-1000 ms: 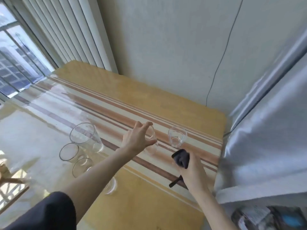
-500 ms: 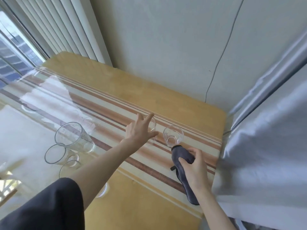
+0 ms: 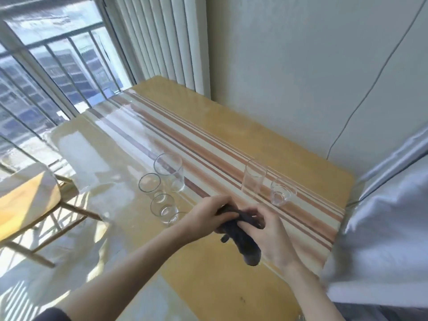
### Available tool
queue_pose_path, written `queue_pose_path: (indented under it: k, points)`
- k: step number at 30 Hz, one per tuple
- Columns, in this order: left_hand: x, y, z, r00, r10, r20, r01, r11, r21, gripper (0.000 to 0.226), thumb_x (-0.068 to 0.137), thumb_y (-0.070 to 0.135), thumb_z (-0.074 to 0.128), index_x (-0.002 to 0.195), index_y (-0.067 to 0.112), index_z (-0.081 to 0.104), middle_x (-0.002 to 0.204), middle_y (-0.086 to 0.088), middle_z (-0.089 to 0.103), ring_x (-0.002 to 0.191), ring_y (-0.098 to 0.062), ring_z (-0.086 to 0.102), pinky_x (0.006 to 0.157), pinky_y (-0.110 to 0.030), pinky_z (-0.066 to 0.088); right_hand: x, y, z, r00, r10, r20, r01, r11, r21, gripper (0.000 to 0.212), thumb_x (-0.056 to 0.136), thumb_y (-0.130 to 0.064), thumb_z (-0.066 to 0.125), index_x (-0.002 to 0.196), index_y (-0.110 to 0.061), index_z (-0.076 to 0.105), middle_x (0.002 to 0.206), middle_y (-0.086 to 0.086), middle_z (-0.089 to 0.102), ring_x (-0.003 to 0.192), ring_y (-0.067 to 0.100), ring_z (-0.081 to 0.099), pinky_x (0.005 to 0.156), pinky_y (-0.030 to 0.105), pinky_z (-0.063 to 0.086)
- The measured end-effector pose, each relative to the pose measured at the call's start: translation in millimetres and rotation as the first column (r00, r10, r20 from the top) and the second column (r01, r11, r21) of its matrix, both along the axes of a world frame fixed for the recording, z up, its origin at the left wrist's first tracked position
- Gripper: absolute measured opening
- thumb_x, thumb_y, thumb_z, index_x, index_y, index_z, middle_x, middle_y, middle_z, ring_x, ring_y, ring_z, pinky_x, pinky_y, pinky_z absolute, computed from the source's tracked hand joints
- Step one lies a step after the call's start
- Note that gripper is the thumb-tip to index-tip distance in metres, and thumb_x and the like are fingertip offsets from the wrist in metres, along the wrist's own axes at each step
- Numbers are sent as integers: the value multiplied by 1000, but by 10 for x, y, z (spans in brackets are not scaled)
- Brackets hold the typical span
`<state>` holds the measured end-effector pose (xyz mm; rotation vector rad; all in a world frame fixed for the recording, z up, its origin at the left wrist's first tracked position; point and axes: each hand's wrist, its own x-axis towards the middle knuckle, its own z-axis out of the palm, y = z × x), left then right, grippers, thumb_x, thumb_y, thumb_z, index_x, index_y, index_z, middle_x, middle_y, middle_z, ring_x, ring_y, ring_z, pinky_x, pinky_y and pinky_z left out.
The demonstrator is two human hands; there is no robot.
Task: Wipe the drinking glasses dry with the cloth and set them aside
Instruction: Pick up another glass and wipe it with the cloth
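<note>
Both my hands hold a dark grey cloth (image 3: 240,237) above the table's near middle. My left hand (image 3: 206,216) grips its upper end and my right hand (image 3: 266,230) pinches it from the right, its lower end hanging loose. A tall clear glass (image 3: 253,179) and a short tumbler (image 3: 281,193) stand on the striped runner (image 3: 208,144) beyond my hands. To the left stands a cluster: a large glass (image 3: 170,172), a smaller glass (image 3: 150,184) and another tumbler (image 3: 163,207); one more rim (image 3: 177,217) shows partly behind my left wrist.
The wooden table (image 3: 203,283) has a glossy clear cover and meets a cream wall at the back. A wooden chair (image 3: 30,200) stands at the left by the window with railings. White bedding (image 3: 382,228) crowds the table's right edge. A thin cable (image 3: 361,98) runs down the wall.
My left hand has let go of the tall glass, which now stands beside the short tumbler, and come back to grip the cloth with my right hand. The view swung left.
</note>
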<state>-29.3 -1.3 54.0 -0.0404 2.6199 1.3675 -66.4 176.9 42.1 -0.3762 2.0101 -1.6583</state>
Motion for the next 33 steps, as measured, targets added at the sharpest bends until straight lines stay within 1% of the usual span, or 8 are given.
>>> queue_pose_path:
  k: [4,7,11,14,17,20,27,33]
  points:
    - [550,-283,14,988,92,-125,-108,986,-129,14,91,29,59,79,34,54,75,21,60,72,-1,56,67,-28,50,383,-160,-155,966,255,48,-260,950,172,28,84,-28,72,104,-40,57,98,-22,67,87,-4,64,66,16,53]
    - [969,-517,-101,966,231,-113,-238,970,-57,25,92,21,61,76,38,52,69,25,57,67,2,56,59,-19,46,636,-252,-350,928,373,11,-354,871,340,18,87,-36,67,101,-25,67,102,-8,65,98,8,59,82,30,51]
    - [1360,-776,-407,908,417,-34,-416,909,42,25,92,22,62,76,39,52,67,21,61,62,0,58,58,-22,46,852,-306,-455,962,206,178,-214,977,25,24,83,-27,69,97,-7,71,114,-7,66,106,5,60,89,29,48]
    - [1399,-784,-700,846,527,80,-529,849,1,21,86,34,69,97,33,52,103,8,58,86,-10,63,73,-28,51,913,-347,-508,944,64,324,2,980,-198,26,80,-15,64,104,-9,71,106,2,74,99,17,69,82,26,55]
    - [1214,-727,-968,817,569,96,-556,820,-135,63,76,44,75,127,25,43,128,5,43,106,-15,58,77,-33,48,879,-390,-585,944,-163,288,207,970,-130,14,91,-5,58,91,-7,73,93,2,76,90,13,71,75,22,53]
    - [911,-614,-1148,854,515,71,-483,835,-263,83,73,47,76,139,26,32,136,-1,37,109,-23,58,73,-33,48,798,-369,-689,932,-255,259,276,960,-50,15,93,-9,57,89,-12,71,97,-3,75,98,9,67,87,31,46]
    - [559,-445,-1285,803,595,41,-529,743,-410,77,78,39,72,141,16,33,136,-11,41,109,-33,58,72,-38,48,773,-293,-751,959,-207,193,209,978,12,15,90,-9,62,94,-23,67,94,-13,72,93,-12,61,81,18,40]
    - [681,-583,-978,775,626,82,-603,773,-199,69,73,41,76,131,18,47,131,-4,48,105,-22,60,81,-30,45,688,-225,-522,988,-135,76,134,991,10,16,88,-11,62,101,-18,63,97,-10,67,93,-2,59,83,22,45]
